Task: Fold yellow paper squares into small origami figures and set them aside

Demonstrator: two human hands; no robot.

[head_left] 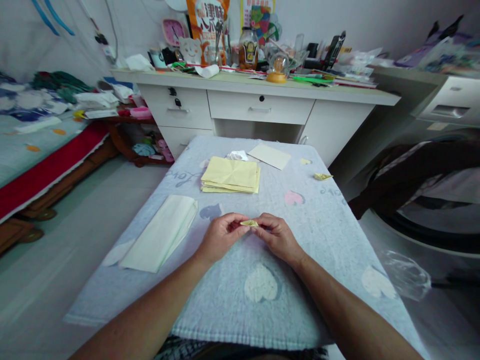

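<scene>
Between the fingertips of both hands is a small folded yellow paper [249, 223], held just above the cloth-covered table. My left hand [225, 234] pinches its left end, and my right hand [276, 235] pinches the right end. Beyond them lies a stack of yellow paper sheets [230, 174], the top one marked with crease lines. Another folded yellow paper piece [323, 176] rests near the table's right edge. To the left of my left hand is a folded pale green-white paper or cloth [161, 234].
A cream card [270, 156] and crumpled white paper [237, 155] lie behind the stack. The blue heart-patterned cloth [240, 305] covers the table. A cluttered white desk [258, 107] stands beyond, a bed [48, 145] at left, an open washing machine [450, 110] at right.
</scene>
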